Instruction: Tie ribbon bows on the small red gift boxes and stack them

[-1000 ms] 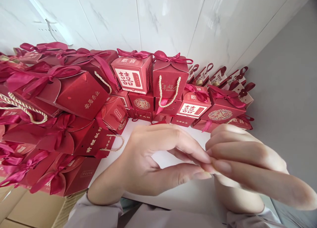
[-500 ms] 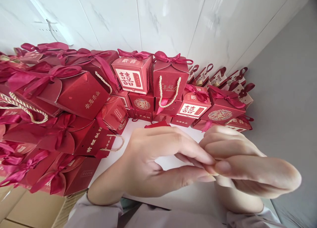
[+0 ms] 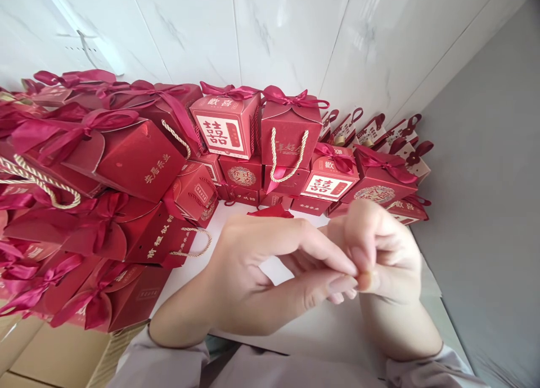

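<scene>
My left hand (image 3: 261,270) is closed in a pinch, thumb against forefinger. Its fingertips meet those of my right hand (image 3: 386,264), which is also pinched, its forefinger bent down on the thumb. Whatever lies between the fingertips is too small or too hidden to make out. Both hands are held above the white tabletop (image 3: 278,334). Just behind my left hand a red piece (image 3: 272,211) shows, mostly covered by the hand.
Stacked red gift boxes (image 3: 139,157) with ribbon bows and rope handles fill the left side and back. Small white-and-red boxes (image 3: 371,132) with ribbon loops stand at the back right. A grey wall (image 3: 485,180) bounds the right, cardboard (image 3: 54,354) the lower left, marbled tiles (image 3: 278,34) the back.
My right hand has turned: its thumb was stretched out to the right and now meets the bent forefinger at my left fingertips. My left hand has barely moved.
</scene>
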The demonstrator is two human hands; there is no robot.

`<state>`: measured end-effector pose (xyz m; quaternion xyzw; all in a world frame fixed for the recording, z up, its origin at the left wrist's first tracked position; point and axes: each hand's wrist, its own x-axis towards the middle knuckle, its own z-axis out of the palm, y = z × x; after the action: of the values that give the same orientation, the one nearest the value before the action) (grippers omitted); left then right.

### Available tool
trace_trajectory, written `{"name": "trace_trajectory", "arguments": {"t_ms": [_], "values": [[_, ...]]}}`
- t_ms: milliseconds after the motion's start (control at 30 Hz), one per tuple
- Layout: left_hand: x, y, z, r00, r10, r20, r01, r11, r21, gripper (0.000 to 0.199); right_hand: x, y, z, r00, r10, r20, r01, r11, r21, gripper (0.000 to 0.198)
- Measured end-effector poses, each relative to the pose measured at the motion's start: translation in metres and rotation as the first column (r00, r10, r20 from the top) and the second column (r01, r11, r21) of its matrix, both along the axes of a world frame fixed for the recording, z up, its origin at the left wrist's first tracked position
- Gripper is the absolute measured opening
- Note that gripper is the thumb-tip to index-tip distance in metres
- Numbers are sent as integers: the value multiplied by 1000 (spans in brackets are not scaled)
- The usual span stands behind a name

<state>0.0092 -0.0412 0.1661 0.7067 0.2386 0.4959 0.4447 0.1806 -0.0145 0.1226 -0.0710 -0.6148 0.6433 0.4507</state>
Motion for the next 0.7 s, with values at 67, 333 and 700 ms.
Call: {"name": "trace_trajectory", "arguments": {"t_ms": [67,333,700], "values": [[1,-1,0,999,-7,32,9,999,-49,8,-4,3,-2,979,186,-88,-195,975,-110,19],[1,-7,2,998,17,53,-6,979,-205,7,-14,12,-9,907,369,-200,-415,863,-288,28],[-5,0,7,996,49,-69,-65,963,-263,7,-15,15,-13,930,286,-230,-355,863,-359,20]]}}
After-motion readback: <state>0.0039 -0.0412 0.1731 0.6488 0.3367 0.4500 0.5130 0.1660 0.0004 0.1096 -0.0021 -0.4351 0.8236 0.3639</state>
